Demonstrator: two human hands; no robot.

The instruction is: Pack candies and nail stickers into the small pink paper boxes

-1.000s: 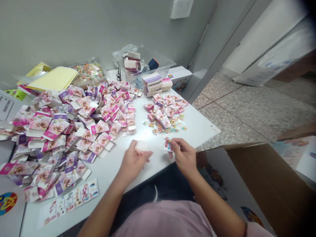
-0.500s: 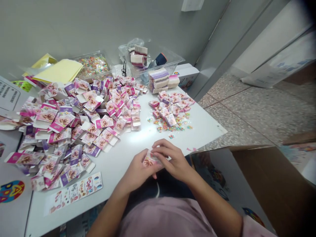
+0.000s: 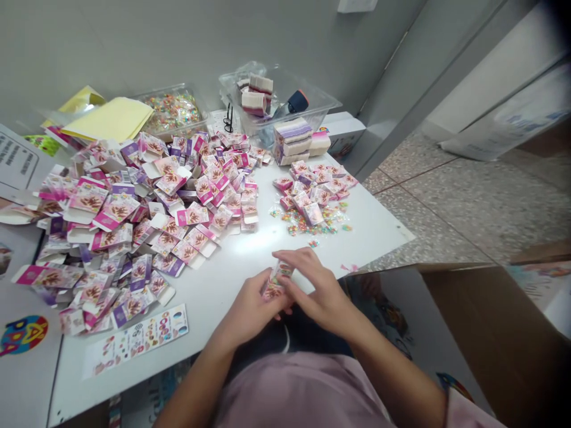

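My left hand (image 3: 250,309) is closed around a small pink-and-white cardboard box (image 3: 273,290), held just off the table's front edge. A small multicoloured piece (image 3: 284,269) shows at the box's upper end, too small to tell whether it is a leaflet or a packet. My right hand (image 3: 319,291) has its fingers and thumb bent round that piece. Beyond the hands lie several small packets of coloured beads (image 3: 294,227) and a heap of closed little boxes (image 3: 314,187). To the left spreads a large pile of small boxes (image 3: 129,220), many with open flaps.
A printed card strip (image 3: 138,342) lies at the table's (image 3: 223,285) front left. Behind are a clear tray of bead packets (image 3: 172,113), yellow sheets (image 3: 109,122), stacked leaflets (image 3: 292,139) and a clear bin (image 3: 316,104). An open carton (image 3: 464,333) stands at the right.
The right fingers have shifted at the box's upper end, and a multicoloured piece now shows there where white showed before. The view has swung slightly; the piles look unmoved.
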